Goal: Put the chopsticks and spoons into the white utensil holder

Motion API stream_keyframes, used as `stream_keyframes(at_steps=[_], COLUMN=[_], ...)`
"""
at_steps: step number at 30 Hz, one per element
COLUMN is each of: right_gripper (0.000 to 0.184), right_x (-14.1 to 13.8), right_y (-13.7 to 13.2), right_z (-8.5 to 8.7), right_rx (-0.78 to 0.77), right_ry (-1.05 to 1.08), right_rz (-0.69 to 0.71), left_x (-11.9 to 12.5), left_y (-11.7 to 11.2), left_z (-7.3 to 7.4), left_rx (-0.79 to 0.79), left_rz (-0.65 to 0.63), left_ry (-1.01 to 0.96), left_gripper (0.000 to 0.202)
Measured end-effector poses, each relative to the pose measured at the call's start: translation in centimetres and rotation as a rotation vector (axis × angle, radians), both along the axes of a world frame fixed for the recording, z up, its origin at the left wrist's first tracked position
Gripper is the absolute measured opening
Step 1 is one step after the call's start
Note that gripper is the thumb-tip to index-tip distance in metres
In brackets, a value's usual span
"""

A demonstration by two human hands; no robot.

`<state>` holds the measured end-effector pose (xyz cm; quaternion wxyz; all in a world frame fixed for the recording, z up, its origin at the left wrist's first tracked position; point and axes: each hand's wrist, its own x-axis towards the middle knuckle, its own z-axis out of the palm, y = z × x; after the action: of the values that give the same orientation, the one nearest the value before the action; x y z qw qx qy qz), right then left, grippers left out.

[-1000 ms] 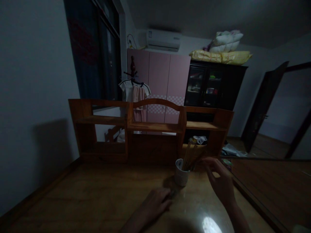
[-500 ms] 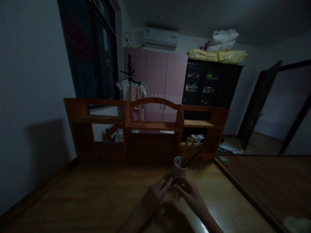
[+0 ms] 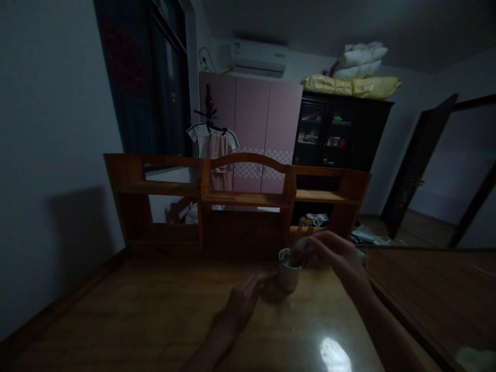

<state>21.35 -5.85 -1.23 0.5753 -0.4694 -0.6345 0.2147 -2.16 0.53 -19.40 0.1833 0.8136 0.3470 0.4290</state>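
Note:
A pale cup [image 3: 289,278] stands on the wooden desk with several thin sticks [image 3: 297,238] upright in it; the dim light hides what kind they are. Over the right side of its rim is my right hand [image 3: 334,253], smeared by motion, its fingers closed beside the sticks. A greyish blur shows at the fingertips, and I cannot make out what it is. My left hand [image 3: 243,299] is low over the desk, left of the cup and apart from it, fingers stretched out and holding nothing that shows.
A wooden shelf unit [image 3: 248,198] runs along the desk's back edge. A yellow-topped item [image 3: 309,219] stands in its right compartment, behind the sticks. The desktop [image 3: 155,305] meets a wall at left and a raised edge [image 3: 399,310] at right.
My hands, together in front of the cup around a small dark thing, have parted. The right has risen to the cup's right rim; the left has drawn back slightly and its fingers have straightened.

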Motion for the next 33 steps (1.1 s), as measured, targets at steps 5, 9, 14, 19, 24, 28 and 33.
stream_keyframes(at_steps=[5,9,14,19,24,28,33], right_gripper=[0.028,0.026,0.019,0.014,0.013,0.014,0.016], right_x=[2.3,2.4,1.0,-0.4,-0.7,-1.1,-1.3], right_y=[4.9,8.7,10.0,9.8,10.0,10.0,9.6], right_z=[4.5,2.1,-0.7,-2.1,-3.7,-4.3,-4.1], right_rx=[0.020,-0.079,-0.166,-0.205,-0.188,-0.192,-0.212], right_ry=[-0.297,-0.472,-0.547,-0.562,-0.615,-0.657,-0.717], right_rz=[-0.054,-0.050,-0.039,0.015,-0.014,-0.058,-0.084], left_x=[-0.4,-0.5,-0.5,-0.4,-0.4,-0.4,-0.2], left_y=[0.4,0.2,0.2,0.4,0.1,0.2,0.5], left_z=[0.6,1.2,1.2,0.9,1.2,1.1,0.7], left_rx=[-0.184,-0.206,-0.208,-0.194,-0.184,-0.178,-0.162], left_rz=[0.102,0.093,0.036,0.031,0.036,0.034,0.032], left_ry=[-0.094,-0.126,-0.096,-0.091,-0.084,-0.069,-0.063], left_gripper=[0.039,0.039,0.039,0.040,0.038,0.037,0.037])
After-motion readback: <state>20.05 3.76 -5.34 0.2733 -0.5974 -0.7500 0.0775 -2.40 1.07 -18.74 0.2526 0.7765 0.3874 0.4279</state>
